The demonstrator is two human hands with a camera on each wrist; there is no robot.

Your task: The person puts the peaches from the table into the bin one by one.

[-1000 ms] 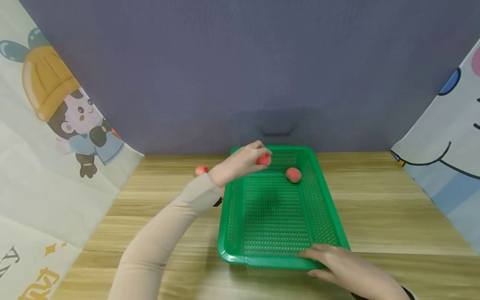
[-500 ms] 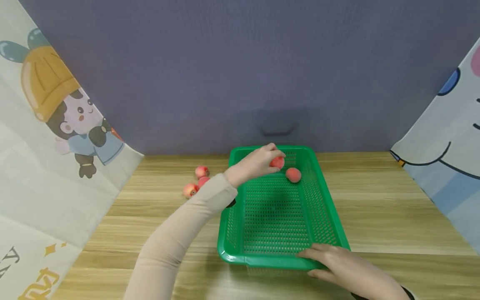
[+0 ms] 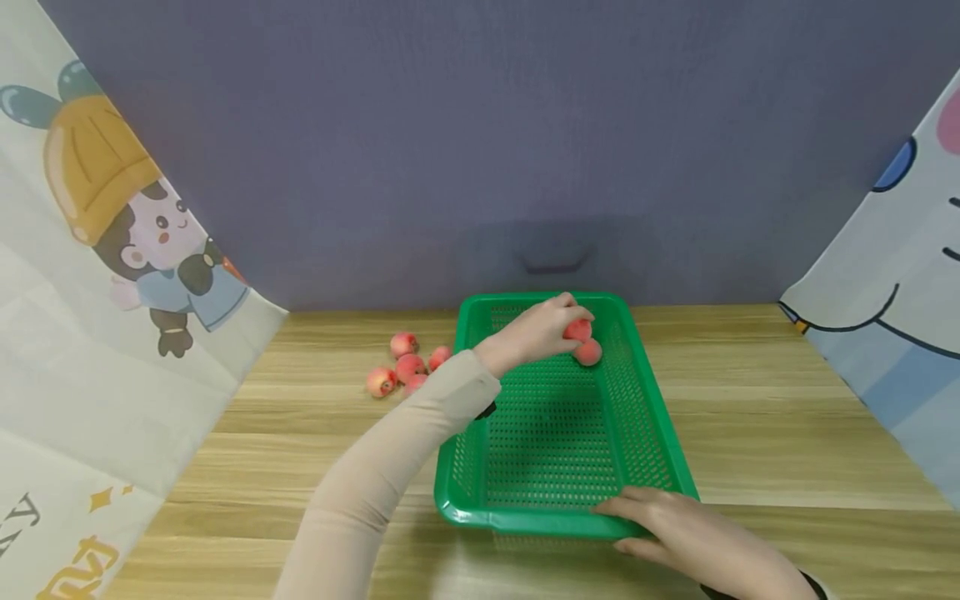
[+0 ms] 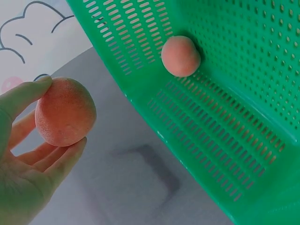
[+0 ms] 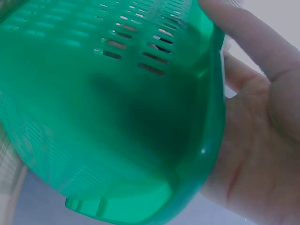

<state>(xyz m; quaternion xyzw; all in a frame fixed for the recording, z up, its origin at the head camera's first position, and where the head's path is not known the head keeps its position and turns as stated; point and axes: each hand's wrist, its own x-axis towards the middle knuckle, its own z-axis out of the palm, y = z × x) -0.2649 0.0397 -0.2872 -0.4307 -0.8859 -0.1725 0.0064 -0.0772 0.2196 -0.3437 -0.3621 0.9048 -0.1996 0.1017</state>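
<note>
My left hand point(image 3: 536, 333) holds a peach point(image 3: 577, 330) over the far part of a green plastic basket point(image 3: 540, 523). In the left wrist view, the thumb and fingertips grip this fuzzy, red-pink peach point(image 4: 65, 112) from opposite sides. Another peach point(image 4: 180, 56) lies inside the basket, in a far corner. My right hand point(image 3: 682, 533) grips the basket's near right corner, fingers over the rim and thumb outside. Up close in the right wrist view, the basket rim point(image 5: 218, 117) sits against the hand point(image 5: 262, 122).
Several more peaches point(image 3: 403, 344) are grouped on the wooden table point(image 3: 300, 442) left of the basket, partly behind my left sleeve point(image 3: 397, 458). A dark grey-blue panel point(image 3: 480, 150) stands behind the table. Printed cartoon sheets point(image 3: 90, 333) flank both sides.
My left hand has moved right over the basket with its peach, towards the one lying inside. More of the table peaches show from behind the sleeve. The right hand stays on the rim.
</note>
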